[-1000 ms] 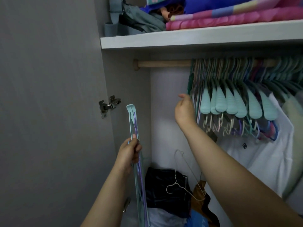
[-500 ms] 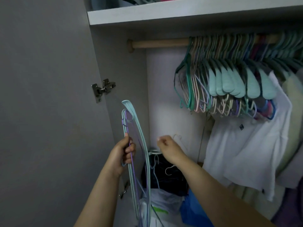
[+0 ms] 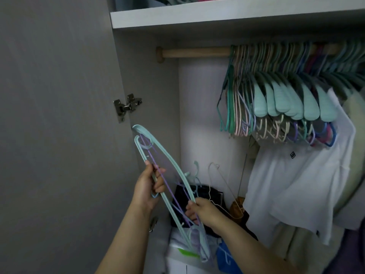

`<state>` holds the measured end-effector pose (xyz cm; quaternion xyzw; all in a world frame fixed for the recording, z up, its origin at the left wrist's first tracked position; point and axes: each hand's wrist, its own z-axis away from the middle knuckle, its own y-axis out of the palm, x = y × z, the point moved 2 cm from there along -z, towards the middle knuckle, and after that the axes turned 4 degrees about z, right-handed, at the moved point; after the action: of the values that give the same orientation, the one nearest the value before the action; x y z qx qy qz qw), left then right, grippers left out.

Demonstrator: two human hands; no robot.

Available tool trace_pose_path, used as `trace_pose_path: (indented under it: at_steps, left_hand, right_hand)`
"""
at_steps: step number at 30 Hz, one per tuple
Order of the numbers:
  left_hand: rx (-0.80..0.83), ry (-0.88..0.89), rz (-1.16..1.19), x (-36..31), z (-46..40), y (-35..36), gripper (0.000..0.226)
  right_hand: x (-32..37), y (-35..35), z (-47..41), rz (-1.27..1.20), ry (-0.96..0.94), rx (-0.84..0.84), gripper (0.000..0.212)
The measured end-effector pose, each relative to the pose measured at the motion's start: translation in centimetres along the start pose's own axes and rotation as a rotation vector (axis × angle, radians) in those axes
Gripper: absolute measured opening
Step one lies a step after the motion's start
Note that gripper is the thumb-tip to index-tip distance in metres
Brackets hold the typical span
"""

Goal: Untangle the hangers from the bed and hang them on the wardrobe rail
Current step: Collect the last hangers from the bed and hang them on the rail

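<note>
Both hands, left (image 3: 147, 186) and right (image 3: 205, 211), grip tangled hangers (image 3: 167, 169) (lower ends hard to separate).

A home bedroom wardrobe, open: a wooden rail (image 3: 195, 52) crowded with hangers (image 3: 276, 99), a white shirt (image 3: 296, 184) hanging below them, a shelf (image 3: 217, 14) above with folded fabric, a hinged door (image 3: 59, 135), clothes piled at the bottom.

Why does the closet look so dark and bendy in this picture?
Head view: dim light, with deep shadow under the shelf and down at the clothes on the floor; the wide lens bows the shelf edge and the wooden rail; the hangers on the rail look soft toward the right edge, while both hands and their hanger bundle stay fairly clear.
</note>
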<state>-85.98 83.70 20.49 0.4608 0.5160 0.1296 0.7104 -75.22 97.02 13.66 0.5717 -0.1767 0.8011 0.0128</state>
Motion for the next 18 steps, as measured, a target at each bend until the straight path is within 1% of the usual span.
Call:
trace_pose_path:
  at_steps: [2,7,11,14,16,18]
  left_hand:
    - [-0.031,0.017,-0.08,0.4,-0.4,0.1,0.039]
    - [-0.102,0.034,-0.135,2.1,-1.0,0.2,0.036]
    - [-0.175,0.076,-0.185,3.1,-1.7,0.1,0.034]
    - [-0.197,0.092,-0.193,3.3,-2.0,0.2,0.039]
    - [-0.202,0.099,-0.19,3.3,-2.2,0.3,0.04]
    - [-0.199,0.095,-0.19,3.4,-2.4,0.2,0.035]
  right_hand:
    - [-0.7,-0.9,-0.2,-0.027,-0.01,-0.043,0.024]
    - [-0.9,-3.7,-0.2,-0.115,-0.039,-0.075,0.02]
    - [-0.6,-4.8,0.6,0.042,-0.058,-0.073,0.029]
    - [-0.8,-4.2,0.9,-0.036,-0.076,-0.064,0.03]
    - [-0.9,-4.0,0.9,-0.054,-0.109,-0.115,0.029]
    - [-1.1,-3.9,0.7,-0.101,-0.123,-0.154,0.029]
